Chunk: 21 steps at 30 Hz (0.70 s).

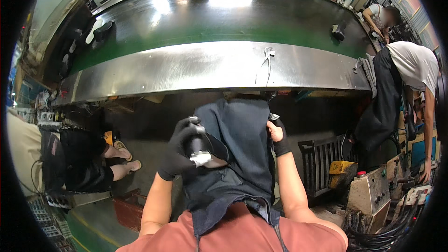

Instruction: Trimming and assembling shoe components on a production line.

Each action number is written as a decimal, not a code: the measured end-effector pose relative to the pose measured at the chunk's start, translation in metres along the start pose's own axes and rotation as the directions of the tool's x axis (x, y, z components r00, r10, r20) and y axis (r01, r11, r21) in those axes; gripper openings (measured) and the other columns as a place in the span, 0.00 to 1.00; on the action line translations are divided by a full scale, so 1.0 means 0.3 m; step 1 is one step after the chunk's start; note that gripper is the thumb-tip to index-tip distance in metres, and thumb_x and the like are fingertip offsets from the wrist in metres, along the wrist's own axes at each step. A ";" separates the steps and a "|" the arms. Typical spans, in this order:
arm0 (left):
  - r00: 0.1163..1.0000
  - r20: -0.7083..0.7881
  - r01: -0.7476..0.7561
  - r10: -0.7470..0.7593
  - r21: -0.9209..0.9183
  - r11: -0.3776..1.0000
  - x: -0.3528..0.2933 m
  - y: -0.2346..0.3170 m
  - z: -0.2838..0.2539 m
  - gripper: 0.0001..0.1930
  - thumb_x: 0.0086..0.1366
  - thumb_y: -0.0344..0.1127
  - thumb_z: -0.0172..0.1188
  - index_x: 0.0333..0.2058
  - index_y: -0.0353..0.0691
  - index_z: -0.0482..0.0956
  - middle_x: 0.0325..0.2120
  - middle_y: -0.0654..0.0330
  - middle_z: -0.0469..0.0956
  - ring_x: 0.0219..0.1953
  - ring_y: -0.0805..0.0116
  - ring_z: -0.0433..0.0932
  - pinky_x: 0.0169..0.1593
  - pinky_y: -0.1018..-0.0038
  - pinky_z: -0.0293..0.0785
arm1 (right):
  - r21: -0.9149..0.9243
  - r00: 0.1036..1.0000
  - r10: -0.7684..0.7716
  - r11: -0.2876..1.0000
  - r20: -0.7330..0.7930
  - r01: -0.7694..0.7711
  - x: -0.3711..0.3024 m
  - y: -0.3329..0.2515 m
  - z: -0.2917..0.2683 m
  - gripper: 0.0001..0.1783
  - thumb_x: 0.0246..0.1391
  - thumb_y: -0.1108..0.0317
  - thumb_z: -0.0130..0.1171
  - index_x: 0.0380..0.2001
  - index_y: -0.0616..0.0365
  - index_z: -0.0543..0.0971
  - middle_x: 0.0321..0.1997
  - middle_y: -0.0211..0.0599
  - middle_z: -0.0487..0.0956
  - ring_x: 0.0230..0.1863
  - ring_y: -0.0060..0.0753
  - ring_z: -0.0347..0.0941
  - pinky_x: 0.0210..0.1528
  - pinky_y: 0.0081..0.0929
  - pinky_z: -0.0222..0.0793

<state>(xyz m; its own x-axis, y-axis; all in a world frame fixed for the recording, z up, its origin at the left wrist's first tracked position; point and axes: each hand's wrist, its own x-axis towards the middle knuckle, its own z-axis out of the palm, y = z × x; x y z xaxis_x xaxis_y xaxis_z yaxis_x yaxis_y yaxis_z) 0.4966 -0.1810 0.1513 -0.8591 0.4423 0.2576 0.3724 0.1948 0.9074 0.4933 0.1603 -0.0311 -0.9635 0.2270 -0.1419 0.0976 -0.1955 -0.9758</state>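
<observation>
My left hand (181,147), in a black glove with white wrapping on its fingers, is curled at the left side of my dark apron (242,135). Against its palm is a dark curved piece (215,148) that blends into the cloth; its kind is unclear. My right hand (278,136) wears a black glove that leaves the thumb bare, with a white-wrapped fingertip. Its fingers bend at the apron's right edge, and what they hold, if anything, is hidden.
Ahead runs a green conveyor belt (186,32) with a metal rim (186,70), where pincers (268,58) lie. Dark shoes (102,31) stand at its left end, another shoe (337,32) at right. People work on both sides. A black slatted crate (319,163) and control box (368,191) stand right.
</observation>
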 end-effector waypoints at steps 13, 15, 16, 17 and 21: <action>0.961 0.274 0.107 -0.030 -0.272 0.956 0.056 -0.107 0.220 0.13 0.58 0.30 0.66 0.43 0.39 0.81 0.48 0.54 0.75 0.58 0.56 0.70 0.62 0.63 0.65 | -0.278 0.900 -0.133 0.960 -0.416 0.014 -0.087 0.063 -0.233 0.18 0.57 0.68 0.60 0.50 0.61 0.75 0.48 0.40 0.78 0.50 0.37 0.74 0.57 0.33 0.67; 0.967 0.254 0.084 -0.018 -0.253 0.964 0.076 -0.097 0.231 0.12 0.60 0.31 0.64 0.43 0.38 0.81 0.47 0.54 0.75 0.57 0.56 0.71 0.62 0.63 0.66 | -0.449 0.886 -0.193 0.893 -0.421 -0.019 -0.104 0.048 -0.201 0.19 0.59 0.65 0.61 0.50 0.61 0.74 0.48 0.41 0.78 0.49 0.37 0.73 0.55 0.33 0.68; 0.967 0.254 0.059 0.005 -0.243 0.968 0.094 -0.093 0.237 0.12 0.61 0.31 0.63 0.43 0.38 0.81 0.47 0.53 0.75 0.57 0.56 0.71 0.61 0.64 0.66 | -0.464 0.883 -0.145 0.881 -0.447 -0.090 -0.098 0.026 -0.179 0.19 0.59 0.63 0.61 0.50 0.61 0.74 0.48 0.41 0.78 0.49 0.37 0.73 0.55 0.33 0.68; 0.965 0.263 0.064 0.002 -0.241 0.968 0.111 -0.088 0.241 0.11 0.62 0.31 0.61 0.43 0.38 0.81 0.46 0.53 0.75 0.56 0.56 0.72 0.61 0.64 0.67 | -0.563 0.884 -0.238 0.826 -0.402 -0.034 -0.075 -0.003 -0.153 0.18 0.59 0.62 0.62 0.49 0.60 0.75 0.45 0.40 0.78 0.47 0.36 0.74 0.53 0.33 0.68; 0.969 0.241 -0.023 0.060 -0.155 0.988 0.191 -0.086 0.270 0.10 0.62 0.32 0.60 0.42 0.38 0.80 0.44 0.53 0.76 0.52 0.55 0.74 0.57 0.64 0.69 | -0.862 0.852 -0.502 0.487 -0.147 0.138 0.150 -0.173 -0.049 0.19 0.55 0.57 0.64 0.43 0.60 0.77 0.44 0.47 0.79 0.47 0.48 0.76 0.50 0.40 0.71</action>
<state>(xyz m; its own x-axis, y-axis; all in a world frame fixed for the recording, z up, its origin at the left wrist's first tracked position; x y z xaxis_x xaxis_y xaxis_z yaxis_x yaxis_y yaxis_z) 0.4661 -0.0896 0.1158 -0.7251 0.6511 0.2245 0.3333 0.0466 0.9417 0.4486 0.1947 0.0106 -0.8334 0.4319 0.3450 0.1293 0.7591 -0.6380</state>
